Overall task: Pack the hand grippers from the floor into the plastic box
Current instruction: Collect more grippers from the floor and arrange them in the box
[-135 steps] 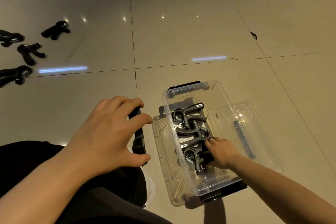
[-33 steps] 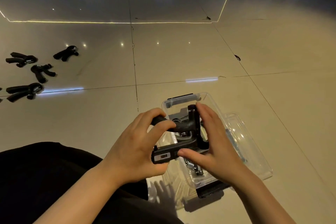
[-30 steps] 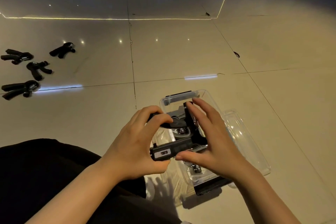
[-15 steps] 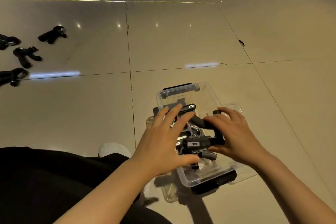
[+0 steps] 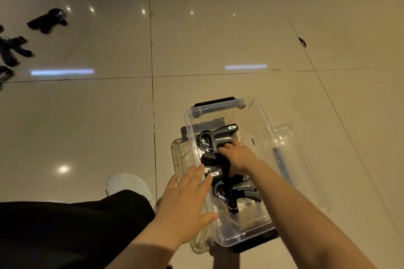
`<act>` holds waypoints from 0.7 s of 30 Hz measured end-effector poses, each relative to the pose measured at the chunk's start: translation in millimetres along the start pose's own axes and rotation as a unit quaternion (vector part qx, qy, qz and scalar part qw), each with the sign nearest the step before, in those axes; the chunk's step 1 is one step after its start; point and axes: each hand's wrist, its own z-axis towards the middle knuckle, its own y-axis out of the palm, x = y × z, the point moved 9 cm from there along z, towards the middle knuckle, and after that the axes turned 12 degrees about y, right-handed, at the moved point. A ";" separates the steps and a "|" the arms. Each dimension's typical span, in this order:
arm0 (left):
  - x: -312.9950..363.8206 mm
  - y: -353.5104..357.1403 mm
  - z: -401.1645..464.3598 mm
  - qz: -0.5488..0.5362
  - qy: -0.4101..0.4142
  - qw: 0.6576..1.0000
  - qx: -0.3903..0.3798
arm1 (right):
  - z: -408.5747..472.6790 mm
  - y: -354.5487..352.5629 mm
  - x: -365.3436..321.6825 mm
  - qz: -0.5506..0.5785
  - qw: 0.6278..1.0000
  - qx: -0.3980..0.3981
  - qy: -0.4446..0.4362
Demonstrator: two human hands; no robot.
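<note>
Right hand [image 5: 237, 156] reaches into the plastic box [image 5: 261, 116], fingers curled on a hand gripper [image 5: 215, 159] (grip partly hidden); seat it flat between its neighbours; left hand [image 5: 185, 199], spread flat, steadies the near wall.

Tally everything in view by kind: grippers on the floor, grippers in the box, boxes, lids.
Hand grippers on the floor: 3, one cut off by the left edge
Hand grippers in the box: at least 3; the right hand hides part
Plastic box: 1
Clear lid: 1
Total: at least 8
</note>
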 end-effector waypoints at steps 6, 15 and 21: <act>-3.2 3.3 7.8 -0.018 0.024 0.999 -0.023 | 7.1 10.8 7.2 0.016 1.000 -0.007 -0.002; -6.5 3.2 5.2 -0.017 0.050 0.998 -0.023 | 4.8 14.2 5.8 0.030 0.999 -0.020 0.018; -10.4 -7.5 2.8 -0.010 0.058 0.998 -0.012 | 5.0 17.3 5.4 0.042 0.999 -0.015 0.019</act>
